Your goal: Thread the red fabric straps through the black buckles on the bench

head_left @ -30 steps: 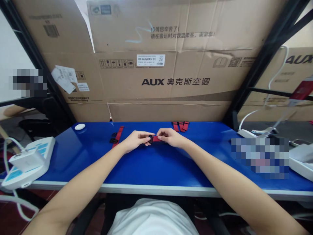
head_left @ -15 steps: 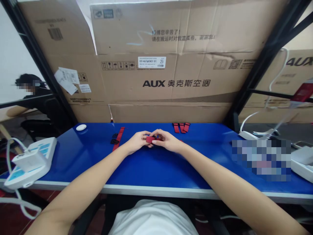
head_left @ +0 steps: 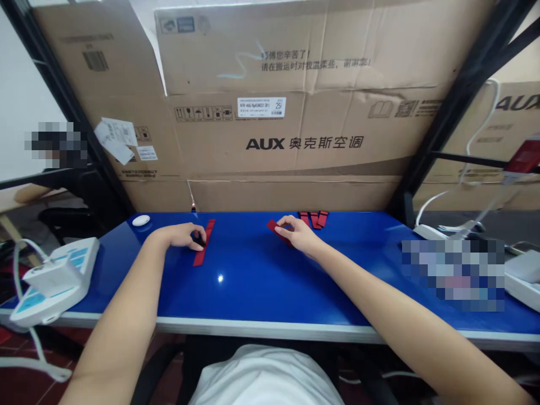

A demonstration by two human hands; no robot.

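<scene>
On the left part of the blue table, my left hand [head_left: 185, 236] has its fingers curled around a small black piece [head_left: 198, 241], beside a long red strap [head_left: 204, 247] that lies flat. My right hand [head_left: 295, 233] pinches a red strap piece [head_left: 274, 226] between thumb and fingers, near the table's middle. Part of that piece is hidden under the fingers. Just behind my right hand lie several red straps with black ends [head_left: 314, 219], side by side.
White power strips stand at the left [head_left: 59, 275] and right [head_left: 523, 289] of the blue table [head_left: 253, 292]. A round white object [head_left: 140, 220] lies at the back left. Behind rises a cardboard wall [head_left: 211, 152]. A person [head_left: 67, 163] sits at far left.
My hands have parted. The left one moved left to the black pieces by the long strap. My right hand moved slightly right, keeping a red strap piece.
</scene>
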